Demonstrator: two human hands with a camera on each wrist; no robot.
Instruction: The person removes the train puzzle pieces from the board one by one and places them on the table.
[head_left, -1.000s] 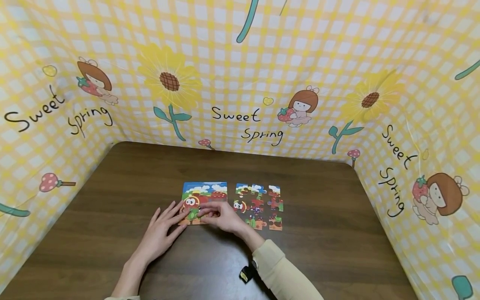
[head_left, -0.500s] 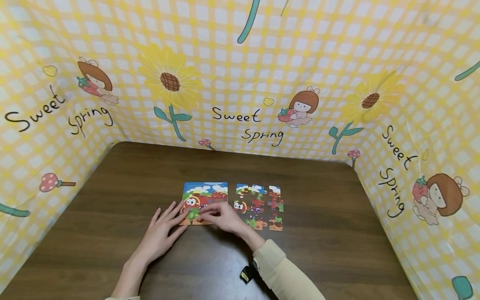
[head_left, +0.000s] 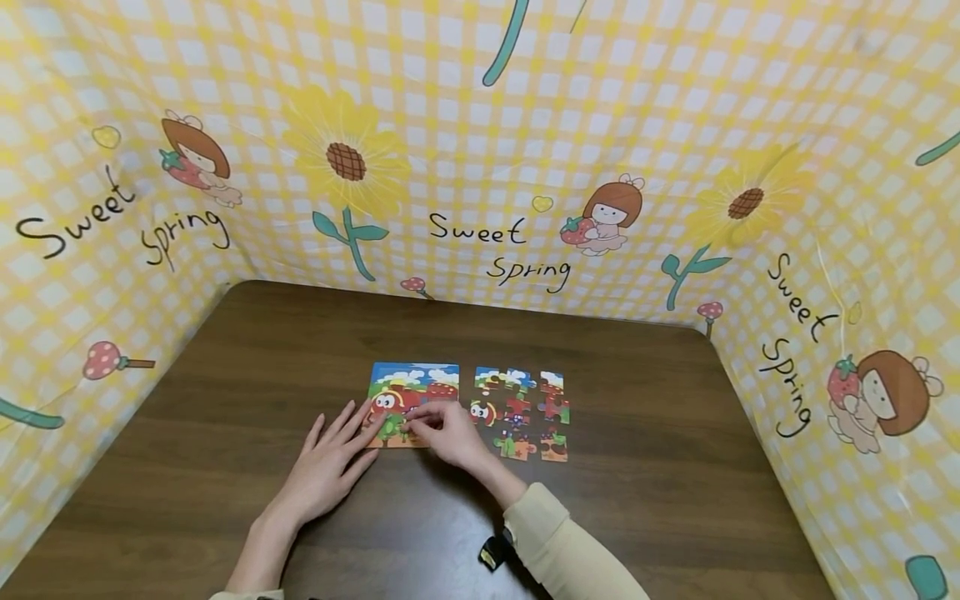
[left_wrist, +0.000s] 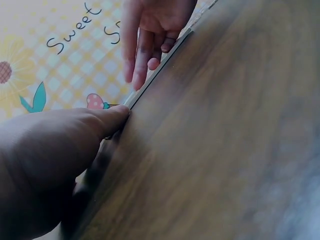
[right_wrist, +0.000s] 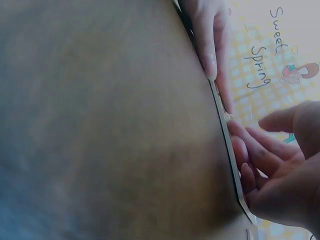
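Observation:
A flat picture puzzle (head_left: 411,375) with a cartoon red character and blue sky lies on the table. My left hand (head_left: 330,458) rests along its left side, fingers spread over the picture, thumb at the near edge. My right hand (head_left: 453,433) reaches over the lower right part, index finger and thumb close to the surface there. In the right wrist view, the right thumb (right_wrist: 280,120) stands apart from the fingers, and its fingertips touch the thin board. Whatever lies under the right fingertips is hidden. Right of the board are jigsaw pieces (head_left: 517,408), roughly laid out as a picture.
The brown wooden table (head_left: 622,483) extends around the puzzle. A yellow checked cloth (head_left: 480,167) with flowers and lettering hangs along the back and sides. A small black device (head_left: 491,552) sits at the right cuff.
The right hand's fingertips have shifted slightly to the right and up over the lower part of the picture. The left hand stays in place. The whole head view has shifted a little.

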